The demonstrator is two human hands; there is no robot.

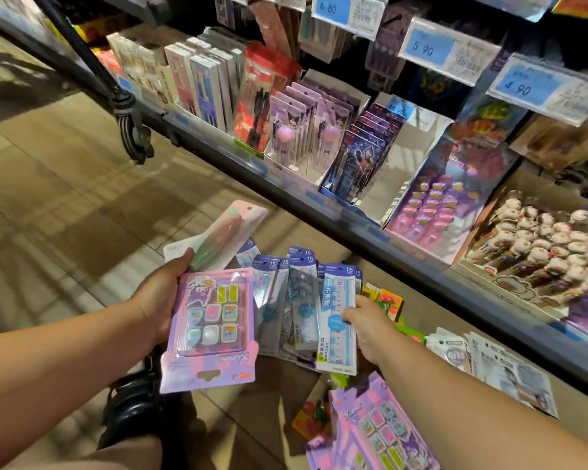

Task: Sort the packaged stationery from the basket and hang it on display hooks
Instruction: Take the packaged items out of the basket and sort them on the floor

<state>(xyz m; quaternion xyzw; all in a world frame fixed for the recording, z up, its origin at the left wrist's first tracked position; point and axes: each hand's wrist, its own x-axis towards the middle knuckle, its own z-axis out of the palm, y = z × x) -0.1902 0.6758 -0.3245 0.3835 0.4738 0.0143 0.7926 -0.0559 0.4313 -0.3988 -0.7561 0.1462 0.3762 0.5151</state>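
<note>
My left hand (160, 300) grips a stack of packs: a pink and purple eraser card (211, 330) on top, upside down, and a long pink pen pack (228, 232) sticking out behind it. A fan of blue ruler packs (286, 300) spreads to the right of the card. My right hand (367, 329) pinches the front ruler pack (338, 317) at its right edge. More purple eraser cards (381, 432) and colourful packs (386, 301) lie lower down, under my right arm. No display hook shows clearly.
A shelf edge (319, 205) runs diagonally past my hands, carrying boxes of pen packs (302, 123) and a tray of plush-topped pens (550, 252). Price tags (448, 49) hang above. White packets (510, 368) lie at the right. A trolley wheel (133, 130) stands on the floor at the left.
</note>
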